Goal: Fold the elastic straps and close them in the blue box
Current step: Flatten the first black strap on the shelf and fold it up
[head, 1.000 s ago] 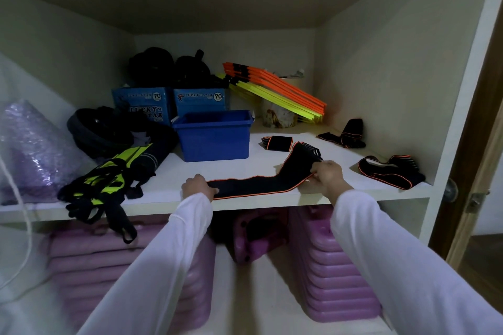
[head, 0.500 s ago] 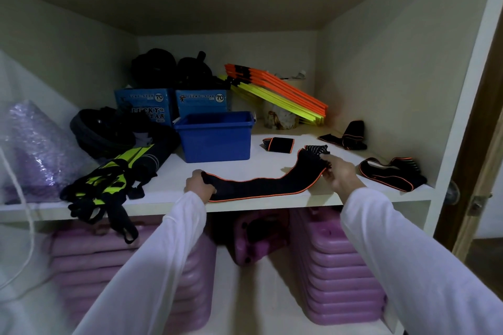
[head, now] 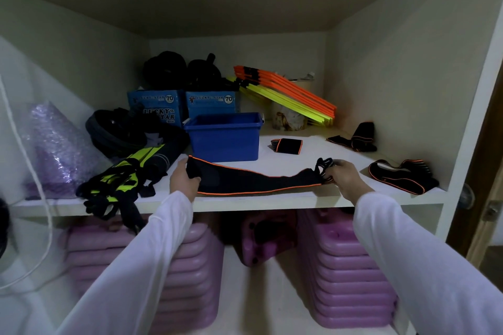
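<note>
While both hands pin one strap flat at the shelf [head: 272, 202] front edge, nothing is in the box yet, as far as I can see. Left hand [head: 183, 180] has its fingers [head: 193, 174] closed round the strap's left end; right hand [head: 345, 179] pinches the looped right end. Black strap with orange trim [head: 253, 181] lies stretched between them, unfolded. Further right, a second strap [head: 402, 177] lies loose. Behind, one small piece [head: 286, 145] looks already folded, and another [head: 355, 139] sits bunched by the wall. Blue box [head: 223, 136] stands open just behind the held strap; interior not visible, no lid in sight. I'd call it an early stage: most folding, loading and closing remain.
</note>
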A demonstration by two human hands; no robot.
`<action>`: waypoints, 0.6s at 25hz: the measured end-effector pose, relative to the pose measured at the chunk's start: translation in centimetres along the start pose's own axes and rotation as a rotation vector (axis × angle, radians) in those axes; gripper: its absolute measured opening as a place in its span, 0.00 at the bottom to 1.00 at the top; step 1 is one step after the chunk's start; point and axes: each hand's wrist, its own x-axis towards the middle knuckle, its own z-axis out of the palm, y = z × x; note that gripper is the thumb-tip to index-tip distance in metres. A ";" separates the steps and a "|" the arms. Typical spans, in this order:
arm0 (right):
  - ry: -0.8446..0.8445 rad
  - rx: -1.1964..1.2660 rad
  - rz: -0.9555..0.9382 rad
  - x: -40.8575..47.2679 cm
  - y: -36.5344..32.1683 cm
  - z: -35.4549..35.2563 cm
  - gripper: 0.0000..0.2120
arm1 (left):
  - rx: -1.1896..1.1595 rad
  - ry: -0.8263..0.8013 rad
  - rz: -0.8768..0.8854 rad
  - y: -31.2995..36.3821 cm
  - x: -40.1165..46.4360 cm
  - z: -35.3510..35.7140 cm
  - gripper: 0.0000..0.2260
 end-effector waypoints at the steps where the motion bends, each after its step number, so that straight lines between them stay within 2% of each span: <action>1: 0.020 -0.066 -0.012 -0.1 0.1 0.1 0.19 | 0.052 -0.028 0.020 -0.3 0.0 0.0 0.26; 4: 0.109 -0.350 -0.072 -0.3 0.7 0.5 0.18 | 0.209 -0.124 0.060 -1.0 -0.4 0.4 0.25; 8: 0.059 -0.573 -0.121 -0.9 0.8 0.5 0.05 | 0.413 -0.180 -0.018 -1.5 -0.4 0.9 0.24; 12: -0.032 -0.751 -0.136 -1.6 0.9 0.5 0.19 | 0.431 -0.215 -0.053 -1.7 -0.1 1.2 0.22; 13: -0.046 -0.805 -0.139 -1.7 1.0 0.5 0.20 | 0.429 -0.222 -0.048 -1.8 0.0 1.2 0.21; 15: -0.062 -0.859 -0.137 -1.9 0.9 0.7 0.15 | 0.455 -0.243 -0.051 -1.9 0.0 1.3 0.20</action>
